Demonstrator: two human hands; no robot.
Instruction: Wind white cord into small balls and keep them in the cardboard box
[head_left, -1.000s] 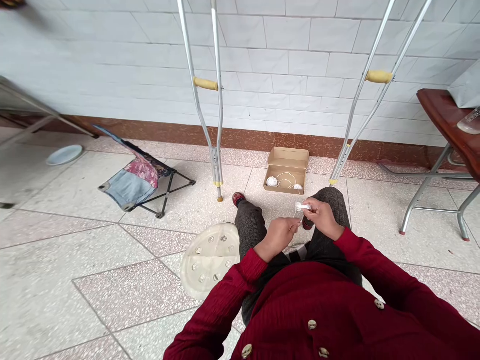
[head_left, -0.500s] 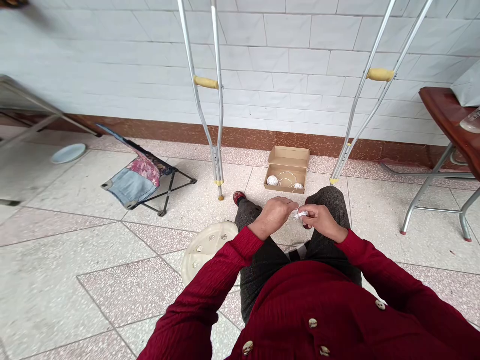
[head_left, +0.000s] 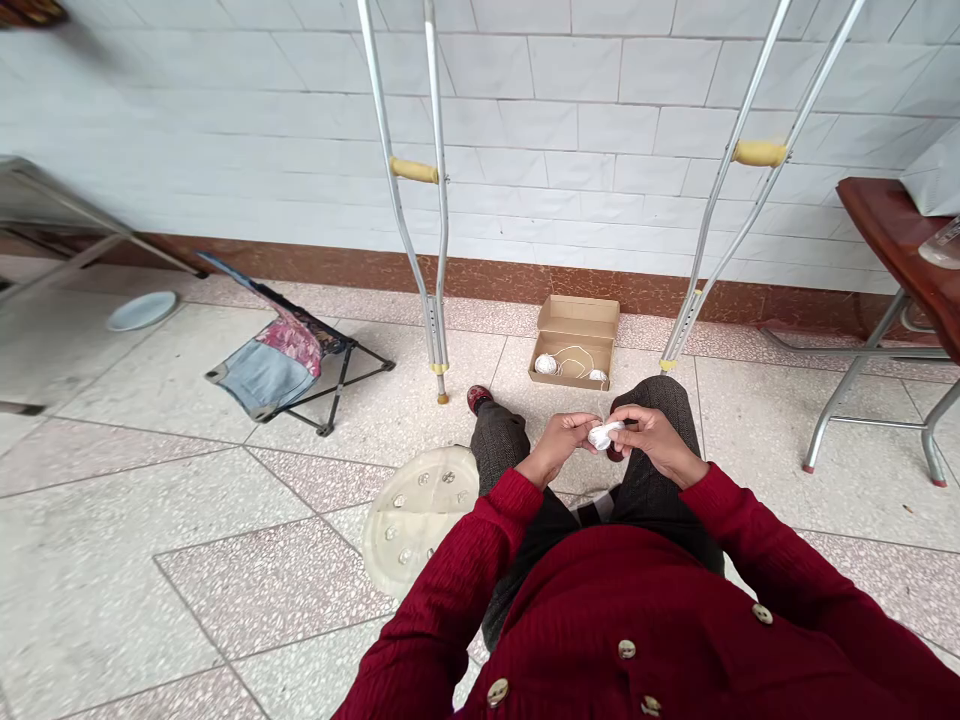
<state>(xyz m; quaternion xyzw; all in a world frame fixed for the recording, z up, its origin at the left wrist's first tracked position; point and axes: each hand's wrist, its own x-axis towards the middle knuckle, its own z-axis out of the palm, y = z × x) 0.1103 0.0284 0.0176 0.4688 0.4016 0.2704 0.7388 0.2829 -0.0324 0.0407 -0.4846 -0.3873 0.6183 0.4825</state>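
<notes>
At the far left a pale plate [head_left: 141, 310] is lying on the floor, and beside it a folding stool [head_left: 289, 355] is sitting collapsed on its side. The left crutch [head_left: 420, 200] is leaning against the tiled wall, probably so that it is standing within reach of the seated person. A round white disc [head_left: 416, 510] with small studs is lying flat by the person's left knee.

Over the lap, the left hand [head_left: 559, 445] is pinching one end of a small white bundle [head_left: 602, 435] with its fingertips pressed together on it. The right hand [head_left: 652, 435] is clamping the other side between thumb and fingers. The two hands are meeting above the gap between the knees, which looks like a way of steadying so small a thing.

Just beyond, an open cardboard box [head_left: 574, 345] is holding more white pieces and a loop of cord. The right crutch [head_left: 739, 190] is leaning on the wall, and a brown table [head_left: 892, 235] is being cut off by the right edge.

The fingers are hiding most of the bundle. A thin thread may be running from it, but that is too fine to tell.
</notes>
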